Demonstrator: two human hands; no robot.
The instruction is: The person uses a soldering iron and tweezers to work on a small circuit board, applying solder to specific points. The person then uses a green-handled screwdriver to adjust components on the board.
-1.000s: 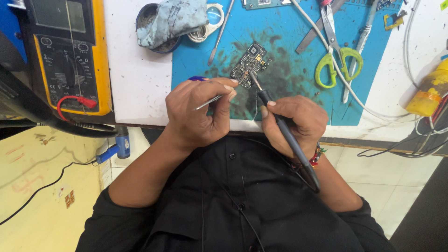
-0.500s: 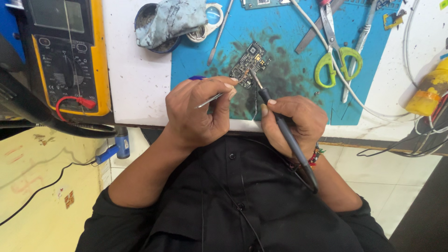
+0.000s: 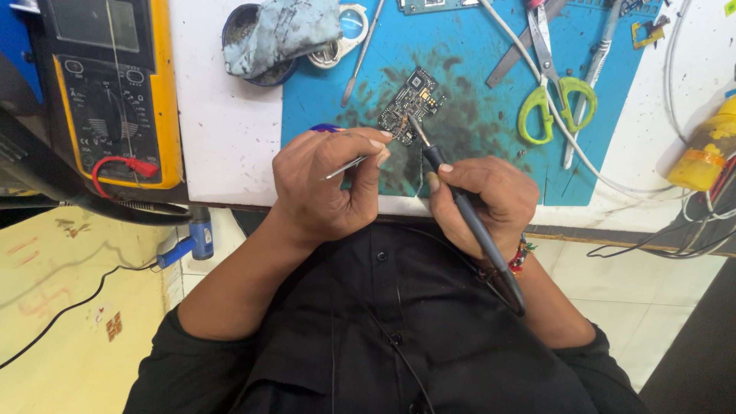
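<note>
A small dark circuit board [image 3: 412, 103] lies on a stained blue work mat [image 3: 468, 69]. My left hand [image 3: 330, 184] pinches a thin metal wire or tweezers [image 3: 345, 165] whose far end reaches toward the board's near edge. My right hand [image 3: 483, 201] grips a black soldering iron [image 3: 460, 205] like a pen. Its tip touches the board's lower part. Both hands rest at the near edge of the white bench [image 3: 230, 138].
A yellow multimeter [image 3: 115, 92] with a red lead sits at the left. A tin with a blue rag [image 3: 280, 31], a metal spudger [image 3: 360, 57], green-handled scissors [image 3: 556, 92], white cables and a yellow bottle [image 3: 701, 153] lie around the mat.
Nearly nothing: both hands keep their grip, and the iron's tip stays on the board with only slight shifts.
</note>
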